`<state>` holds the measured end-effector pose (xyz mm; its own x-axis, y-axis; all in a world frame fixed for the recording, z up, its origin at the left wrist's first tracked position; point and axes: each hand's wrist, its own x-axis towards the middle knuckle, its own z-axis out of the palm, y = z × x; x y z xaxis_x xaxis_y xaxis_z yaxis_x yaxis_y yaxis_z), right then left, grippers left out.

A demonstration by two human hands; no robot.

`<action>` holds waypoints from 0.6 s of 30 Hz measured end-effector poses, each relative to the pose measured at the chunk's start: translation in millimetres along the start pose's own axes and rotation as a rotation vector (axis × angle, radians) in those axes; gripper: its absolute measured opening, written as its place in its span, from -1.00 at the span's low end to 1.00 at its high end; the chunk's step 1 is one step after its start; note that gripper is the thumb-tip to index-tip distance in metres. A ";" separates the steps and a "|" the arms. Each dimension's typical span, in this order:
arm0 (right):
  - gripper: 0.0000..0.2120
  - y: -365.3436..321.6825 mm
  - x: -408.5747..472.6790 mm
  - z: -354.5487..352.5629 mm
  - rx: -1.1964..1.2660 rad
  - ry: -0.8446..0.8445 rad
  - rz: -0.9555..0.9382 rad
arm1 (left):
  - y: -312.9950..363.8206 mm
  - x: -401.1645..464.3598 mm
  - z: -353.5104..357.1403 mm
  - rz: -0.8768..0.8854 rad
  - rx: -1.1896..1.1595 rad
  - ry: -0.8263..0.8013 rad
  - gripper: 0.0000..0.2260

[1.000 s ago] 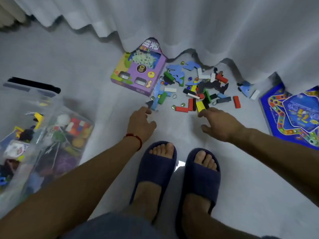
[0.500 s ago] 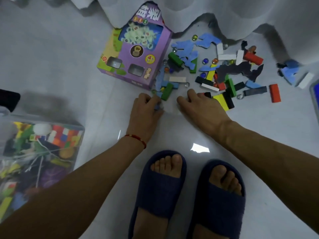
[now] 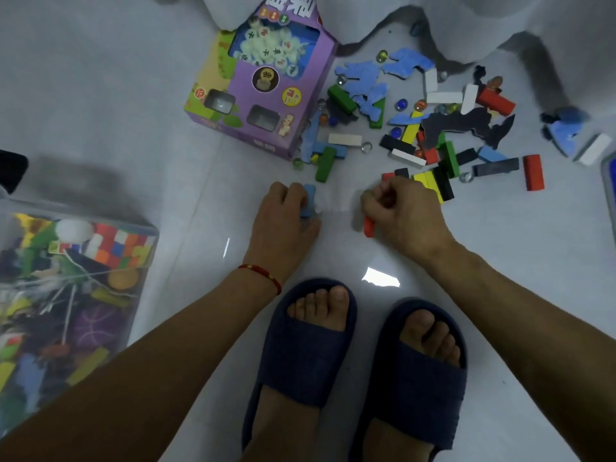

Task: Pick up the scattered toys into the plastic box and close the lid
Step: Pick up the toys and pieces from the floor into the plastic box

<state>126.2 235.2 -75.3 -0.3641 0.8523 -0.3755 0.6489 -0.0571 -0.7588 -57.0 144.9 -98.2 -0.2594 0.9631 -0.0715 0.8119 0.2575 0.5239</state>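
Coloured wooden blocks, blue and black puzzle pieces and glass marbles lie scattered on the pale floor ahead of me. My left hand is closed around a light blue block near the floor. My right hand is closed on a red block whose end sticks out below the fingers. The clear plastic box, filled with mixed toys, stands at the left edge, left of my left forearm. Its lid is not clearly in view.
A purple cardboard game box lies left of the pile. White curtain folds hang over the far side. A blue game board edge shows at far right. My feet in dark blue slippers stand close below my hands.
Both hands reached into the near edge of the pile, closed on blocks and drew back slightly toward me. The view tilted further down and closer to the floor.
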 end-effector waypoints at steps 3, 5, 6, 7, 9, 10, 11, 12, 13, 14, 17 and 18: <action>-0.73 -2.2 -10.4 -17.7 0.891 -0.210 0.440 | 6.9 7.1 0.6 -0.073 -0.003 -0.020 -0.46; -0.79 3.1 -13.9 -24.4 1.306 -0.385 0.509 | 11.1 12.2 2.3 -0.079 0.098 -0.052 -0.48; -0.81 5.0 -15.0 -26.0 1.441 -0.458 0.491 | 13.0 12.9 2.4 -0.067 0.152 -0.052 -0.55; -0.83 7.7 -14.7 -26.2 1.529 -0.522 0.463 | 14.3 12.5 1.9 -0.042 0.193 -0.036 -0.63; -0.85 7.3 -14.7 -26.3 1.618 -0.619 0.402 | 15.3 9.5 1.8 0.012 0.244 0.002 -0.76; -0.85 7.3 -13.3 -25.8 1.629 -0.650 0.381 | 15.2 7.1 1.9 0.030 0.256 0.010 -0.81; -0.84 6.3 -11.2 -25.3 1.623 -0.668 0.371 | 14.3 5.3 1.9 0.044 0.260 0.007 -0.85; -0.82 5.2 -8.7 -25.4 1.607 -0.681 0.368 | 13.0 3.8 1.8 0.055 0.254 0.000 -0.86; -0.81 4.5 -5.9 -25.5 1.595 -0.690 0.366 | 12.1 3.1 0.9 0.056 0.237 -0.007 -0.87; -0.81 4.3 -3.4 -25.7 1.590 -0.702 0.360 | 11.2 3.0 -0.1 0.041 0.206 -0.017 -0.86; -0.82 6.2 1.4 -25.4 1.614 -0.743 0.336 | 10.6 6.8 -5.1 -0.082 0.090 -0.071 -0.80; -0.82 8.0 2.0 -25.3 1.628 -0.750 0.330 | 10.2 8.5 -6.1 -0.113 0.073 -0.086 -0.80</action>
<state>147.5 249.5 -68.6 -0.8577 0.3410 -0.3847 -0.3089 -0.9400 -0.1446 -54.2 155.2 -88.3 -0.3084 0.9299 -0.2005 0.8165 0.3669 0.4458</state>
